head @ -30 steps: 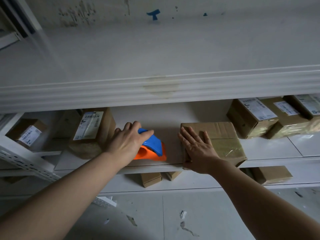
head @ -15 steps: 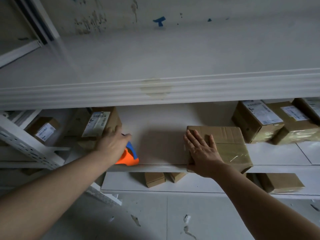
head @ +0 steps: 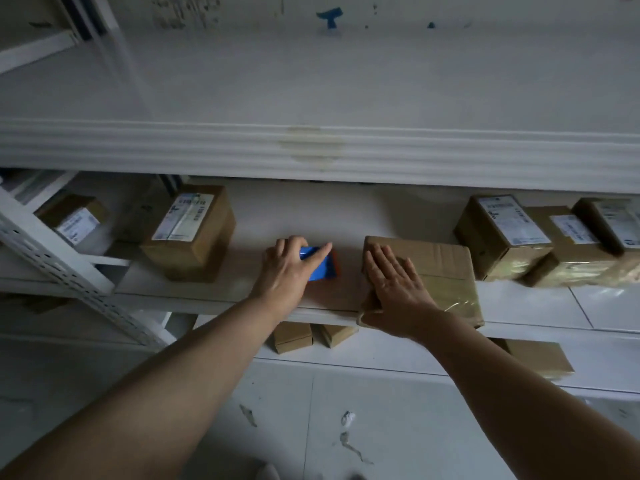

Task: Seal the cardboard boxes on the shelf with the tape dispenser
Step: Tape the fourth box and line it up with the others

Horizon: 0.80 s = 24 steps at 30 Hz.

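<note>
Left hand [head: 285, 271] grip curled round tape dispenser [head: 321, 268] on shelf [head: 519, 306]. Cardboard box [head: 446, 265] just right of it, pinned by flat, empty right hand [head: 394, 285]. Likely next: dispenser right, onto box.

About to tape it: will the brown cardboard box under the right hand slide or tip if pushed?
Likely slides: the brown cardboard box rests on a smooth white shelf. Tipping seems unlikely; it is low and wide. The flat right hand should steady it.
</note>
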Tool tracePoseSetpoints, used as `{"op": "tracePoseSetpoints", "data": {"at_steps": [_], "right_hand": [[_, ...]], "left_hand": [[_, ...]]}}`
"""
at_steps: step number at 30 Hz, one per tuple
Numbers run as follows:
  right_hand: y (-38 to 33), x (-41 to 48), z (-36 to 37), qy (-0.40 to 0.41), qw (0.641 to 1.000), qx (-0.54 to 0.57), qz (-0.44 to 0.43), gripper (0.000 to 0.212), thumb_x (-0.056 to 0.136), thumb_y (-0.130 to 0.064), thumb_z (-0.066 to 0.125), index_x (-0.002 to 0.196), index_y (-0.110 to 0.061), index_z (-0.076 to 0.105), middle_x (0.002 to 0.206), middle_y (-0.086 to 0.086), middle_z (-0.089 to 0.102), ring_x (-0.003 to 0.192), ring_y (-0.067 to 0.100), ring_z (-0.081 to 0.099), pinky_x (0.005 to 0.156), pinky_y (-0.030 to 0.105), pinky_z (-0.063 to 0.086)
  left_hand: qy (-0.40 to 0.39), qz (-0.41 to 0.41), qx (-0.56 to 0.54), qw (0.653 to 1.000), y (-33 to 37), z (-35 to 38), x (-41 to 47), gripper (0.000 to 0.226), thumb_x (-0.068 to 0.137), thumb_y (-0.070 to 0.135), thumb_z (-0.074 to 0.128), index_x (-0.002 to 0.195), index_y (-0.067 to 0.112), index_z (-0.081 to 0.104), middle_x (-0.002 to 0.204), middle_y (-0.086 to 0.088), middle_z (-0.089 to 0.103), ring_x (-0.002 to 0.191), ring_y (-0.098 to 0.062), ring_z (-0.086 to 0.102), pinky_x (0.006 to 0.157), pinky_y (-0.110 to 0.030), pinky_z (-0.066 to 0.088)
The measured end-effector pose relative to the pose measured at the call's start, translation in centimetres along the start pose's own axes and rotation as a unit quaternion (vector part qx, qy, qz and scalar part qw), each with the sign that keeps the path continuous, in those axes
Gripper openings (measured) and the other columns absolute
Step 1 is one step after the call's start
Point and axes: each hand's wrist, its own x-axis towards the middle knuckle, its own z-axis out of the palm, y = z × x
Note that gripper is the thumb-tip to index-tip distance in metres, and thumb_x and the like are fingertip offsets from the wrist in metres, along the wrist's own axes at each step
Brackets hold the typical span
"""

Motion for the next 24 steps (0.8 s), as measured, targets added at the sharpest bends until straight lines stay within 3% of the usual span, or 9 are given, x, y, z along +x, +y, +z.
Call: {"op": "tracePoseSetpoints", "data": {"at_steps": [3,5,7,11,13,16,19,24], "right_hand": [[0.3,0.0,-0.1,-0.007,1.000,0.002,-0.007,0.106,0.084,-0.051,0.060,0.152,-0.016,-0.013,0.158,0.002,-0.023,0.145,0.018,-0.022,0.118,0.039,-0.011],[0.7,0.0,-0.3,-0.005,1.000,0.001,-0.015,0.104,0.084,-0.049,0.058,0.152,-0.014,-0.014,0.159,0.002,-0.022,0.146,0.016,-0.020,0.118,0.036,-0.011],[0.9,0.0,-0.2,-0.001,1.000,-0.016,-0.021,0.104,0.085,-0.050,0.056,0.152,-0.014,-0.014,0.159,0.002,-0.022,0.146,0.017,-0.020,0.118,0.036,-0.011],[0.8,0.1,0.3,-0.001,0.998,-0.054,-0.013,0.101,0.086,-0.053,0.051,0.151,-0.014,-0.015,0.159,0.003,-0.023,0.146,0.017,-0.021,0.117,0.037,-0.011],[0.8,0.2,0.3,-0.003,0.999,-0.051,-0.007,0.101,0.086,-0.052,0.052,0.152,-0.014,-0.015,0.159,0.003,-0.021,0.146,0.017,-0.020,0.117,0.038,-0.012],[0.6,0.3,0.1,-0.015,0.999,-0.042,0.005,0.102,0.086,-0.055,0.052,0.151,-0.016,-0.016,0.158,-0.001,-0.023,0.145,0.014,-0.022,0.115,0.048,-0.013],[0.8,0.3,0.0,-0.018,0.999,-0.030,0.005,0.101,0.086,-0.053,0.053,0.151,-0.018,-0.017,0.158,-0.004,-0.024,0.144,0.011,-0.024,0.111,0.056,-0.016],[2.4,-0.3,-0.3,-0.023,0.999,-0.025,0.003,0.106,0.083,-0.052,0.058,0.151,-0.020,-0.017,0.157,-0.005,-0.025,0.144,0.010,-0.024,0.115,0.058,-0.011]], "left_hand": [[-0.017,0.053,0.084,0.995,0.1,1.8,-1.3,0.083,0.066,-0.006,0.043,0.142,0.027,0.039,0.111,-0.017,0.052,0.084,-0.035,0.053,0.070,-0.043,0.047],[-0.059,0.067,0.109,0.990,0.2,2.6,-2.2,0.087,0.068,-0.005,0.056,0.144,0.028,0.030,0.115,-0.017,0.050,0.086,-0.033,0.053,0.071,-0.041,0.047],[-0.111,0.076,0.096,0.986,0.5,2.5,-2.3,0.085,0.074,0.012,0.069,0.145,0.033,0.025,0.120,-0.013,0.046,0.095,-0.030,0.050,0.077,-0.041,0.046],[-0.201,0.064,-0.033,0.977,1.9,0.1,-1.3,0.060,0.082,0.053,0.062,0.137,0.037,0.045,0.131,0.000,0.043,0.118,-0.024,0.037,0.096,-0.039,0.036],[-0.214,0.004,-0.158,0.964,3.2,-1.4,-0.9,0.062,0.081,0.056,0.063,0.136,0.031,0.049,0.127,0.004,0.052,0.115,-0.018,0.045,0.095,-0.035,0.042],[-0.217,-0.162,-0.368,0.890,5.4,-2.1,-0.6,0.076,0.071,0.059,0.072,0.134,0.025,0.046,0.120,0.006,0.057,0.104,-0.013,0.056,0.091,-0.032,0.050],[-0.210,-0.222,-0.376,0.875,6.9,-1.1,0.2,0.083,0.061,0.065,0.075,0.126,0.024,0.044,0.119,0.006,0.055,0.103,-0.015,0.056,0.091,-0.037,0.051],[-0.263,-0.262,-0.392,0.842,7.4,0.7,0.4,0.091,0.051,0.073,0.074,0.124,0.026,0.045,0.115,0.008,0.059,0.095,-0.010,0.060,0.082,-0.032,0.053]]}}
